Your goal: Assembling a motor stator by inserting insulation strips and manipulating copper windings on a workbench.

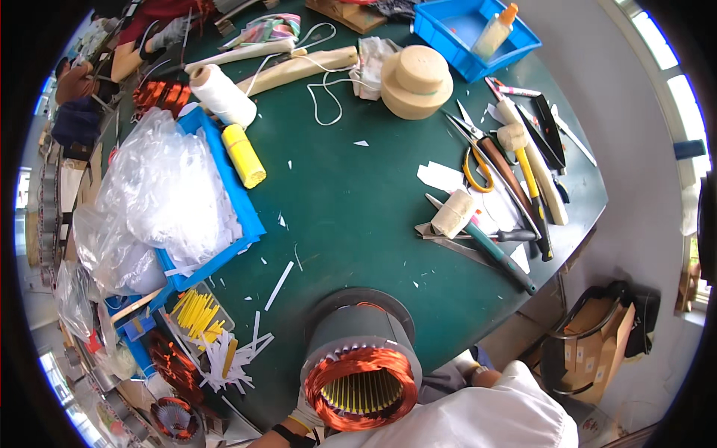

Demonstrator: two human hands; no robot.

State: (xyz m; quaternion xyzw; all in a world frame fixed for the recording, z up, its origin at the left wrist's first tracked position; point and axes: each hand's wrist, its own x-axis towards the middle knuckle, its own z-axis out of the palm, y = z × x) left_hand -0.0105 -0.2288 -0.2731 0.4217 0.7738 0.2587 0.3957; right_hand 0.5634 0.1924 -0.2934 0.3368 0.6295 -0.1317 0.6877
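A grey motor stator (360,328) with orange copper windings (360,387) lies tilted at the near edge of the green table (358,201), its open end facing me. My left hand (302,415), in a light glove with a dark wrist strap, grips the stator's lower left rim. My right hand (448,382), in a grey glove below a white sleeve, presses against the stator's right side. The stator hides most of both hands' fingers.
A blue tray (243,205) of clear plastic bags sits at left, with yellow sleeves (196,313) and white paper strips (231,358) nearby. Mallets, scissors (474,160) and other hand tools lie at right. Behind are a wooden block (417,81), a string spool (222,95) and a blue bin (463,33).
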